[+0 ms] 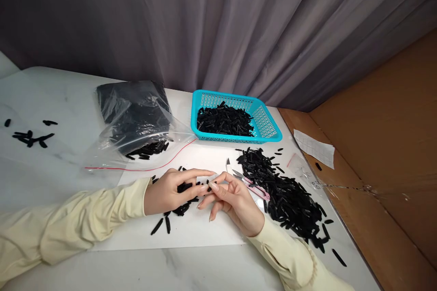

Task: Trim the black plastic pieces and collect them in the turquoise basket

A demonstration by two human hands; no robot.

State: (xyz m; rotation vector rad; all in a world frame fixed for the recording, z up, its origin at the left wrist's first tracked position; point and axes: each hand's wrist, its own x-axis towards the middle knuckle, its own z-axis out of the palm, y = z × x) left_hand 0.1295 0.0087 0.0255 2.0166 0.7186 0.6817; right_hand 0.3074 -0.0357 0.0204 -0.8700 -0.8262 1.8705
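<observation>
My left hand (172, 191) and my right hand (241, 202) meet over a white sheet (136, 236). Their fingertips pinch a small black strip (212, 186) between them, mostly covered by the fingers. Beneath and behind my left hand lies a loose group of black strips (182, 209). Just beyond my right hand is a pair of pink-handled snips (257, 189), the blades pointing away to the left. A large pile of black strips (293, 200) spreads to the right of that hand.
A turquoise basket (239, 138) holding black strips stands at the back. Left of it lies a clear zip bag (102, 161) with black material. A few strips (34, 138) lie far left. A paper sheet (316, 148) rests by the cardboard wall (382, 100) at right.
</observation>
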